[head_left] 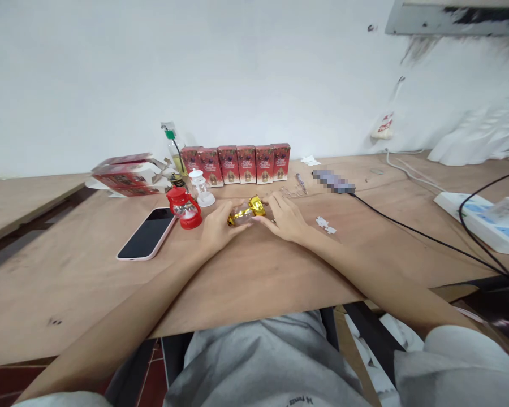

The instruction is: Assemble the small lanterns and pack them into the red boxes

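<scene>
A small gold toy lantern [246, 211] lies on its side on the wooden table [254, 277], held between both hands. My left hand [218, 227] curls its fingers around the lantern's clear lower part. My right hand [285, 217] rests on the table with its fingertips pinching the gold end. Just left of my left hand a red toy lantern [184, 207] stands upright, and a white one [201, 187] stands behind it.
A row of red boxes [237, 163] lines the wall, with opened boxes [127, 174] and a bottle [175, 151] to the left. A phone [147, 233] lies face up at left. A black cable [415, 232], a power strip [479, 221] and small white scraps [326, 225] lie at right.
</scene>
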A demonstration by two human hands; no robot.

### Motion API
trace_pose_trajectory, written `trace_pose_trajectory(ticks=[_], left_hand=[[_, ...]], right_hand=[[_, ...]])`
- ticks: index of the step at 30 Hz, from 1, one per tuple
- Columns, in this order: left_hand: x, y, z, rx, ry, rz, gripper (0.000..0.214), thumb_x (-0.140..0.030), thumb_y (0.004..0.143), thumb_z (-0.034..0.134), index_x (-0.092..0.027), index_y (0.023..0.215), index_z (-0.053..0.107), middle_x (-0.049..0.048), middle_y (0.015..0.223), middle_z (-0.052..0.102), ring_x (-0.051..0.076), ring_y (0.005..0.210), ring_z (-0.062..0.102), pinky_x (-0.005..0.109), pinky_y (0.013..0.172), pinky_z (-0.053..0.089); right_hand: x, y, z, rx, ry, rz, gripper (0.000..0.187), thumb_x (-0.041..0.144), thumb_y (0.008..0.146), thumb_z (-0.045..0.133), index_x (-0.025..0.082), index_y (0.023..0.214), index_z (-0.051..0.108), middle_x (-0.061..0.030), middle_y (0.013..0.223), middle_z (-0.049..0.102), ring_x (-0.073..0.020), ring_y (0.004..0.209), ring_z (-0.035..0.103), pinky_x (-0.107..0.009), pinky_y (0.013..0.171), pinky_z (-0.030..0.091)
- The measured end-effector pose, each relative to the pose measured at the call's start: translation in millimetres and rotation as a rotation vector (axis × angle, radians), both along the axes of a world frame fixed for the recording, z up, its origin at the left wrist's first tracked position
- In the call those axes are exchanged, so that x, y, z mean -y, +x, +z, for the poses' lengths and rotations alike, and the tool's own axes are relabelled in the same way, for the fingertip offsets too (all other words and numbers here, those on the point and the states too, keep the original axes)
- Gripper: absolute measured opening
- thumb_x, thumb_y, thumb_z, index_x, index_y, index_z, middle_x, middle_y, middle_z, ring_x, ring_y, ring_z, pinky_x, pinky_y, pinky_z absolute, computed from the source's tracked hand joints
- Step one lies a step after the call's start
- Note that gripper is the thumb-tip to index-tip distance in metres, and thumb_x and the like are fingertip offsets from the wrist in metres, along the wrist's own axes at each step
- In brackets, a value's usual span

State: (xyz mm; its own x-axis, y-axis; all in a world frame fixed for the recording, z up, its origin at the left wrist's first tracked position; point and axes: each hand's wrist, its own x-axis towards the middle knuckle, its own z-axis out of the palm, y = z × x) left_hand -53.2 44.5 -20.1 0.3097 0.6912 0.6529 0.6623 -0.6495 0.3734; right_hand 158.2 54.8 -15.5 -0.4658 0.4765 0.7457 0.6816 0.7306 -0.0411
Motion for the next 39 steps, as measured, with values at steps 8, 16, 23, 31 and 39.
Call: trace_pose_trajectory(ticks=[8,16,23,31,39], left_hand=[[-3,-6,2.7,-0.088,0.002,-0.113,0.053,-0.045,0.075,0.068,-0.02,0.12,0.053,0.0079,0.116,0.065,0.024,0.107,0.061,0.037,0.089,0.05],[-2,-5,0.1,-0.048,-0.018,-0.139,0.053,-0.044,0.074,0.069,-0.022,0.119,0.052,0.0082,0.118,0.063,0.024,0.109,0.061,0.039,0.09,0.05],[-5,-7,-4.0,-0.025,0.003,-0.148,0.052,-0.044,0.072,0.071,-0.022,0.115,0.052,0.0089,0.119,0.063,0.024,0.11,0.061,0.04,0.09,0.05],[-5,-6,-2.3,0.026,-0.029,-0.078,0.055,-0.048,0.071,0.07,-0.02,0.115,0.052,0.0104,0.118,0.064,0.025,0.111,0.06,0.043,0.094,0.049],[-3,-3,-1.8,0.074,-0.023,-0.117,0.055,-0.046,0.071,0.071,-0.02,0.116,0.051,0.0102,0.119,0.064,0.025,0.111,0.06,0.042,0.094,0.049]], right_hand=[[-8,9,4.1,0.162,0.077,0.116,0.046,0.057,0.09,0.038,0.015,0.093,0.054,-0.0106,0.086,0.06,-0.0229,0.082,0.055,-0.033,0.07,0.042],[-8,9,1.8,0.116,0.047,0.196,0.04,0.054,0.091,0.041,0.016,0.097,0.054,-0.0088,0.087,0.061,-0.0202,0.08,0.056,-0.031,0.07,0.042],[-9,10,1.1,0.099,0.018,0.235,0.036,0.051,0.092,0.042,0.017,0.095,0.054,-0.0078,0.087,0.061,-0.0191,0.079,0.055,-0.031,0.071,0.042],[-2,3,-3.9,-0.175,-0.194,0.237,0.029,0.041,0.087,0.054,0.018,0.103,0.048,-0.0048,0.088,0.055,-0.0151,0.071,0.052,-0.029,0.064,0.043],[4,-8,-4.4,-0.514,-0.493,0.379,0.039,0.038,0.076,0.067,0.022,0.101,0.042,0.0019,0.083,0.047,-0.0075,0.057,0.043,-0.023,0.053,0.039]])
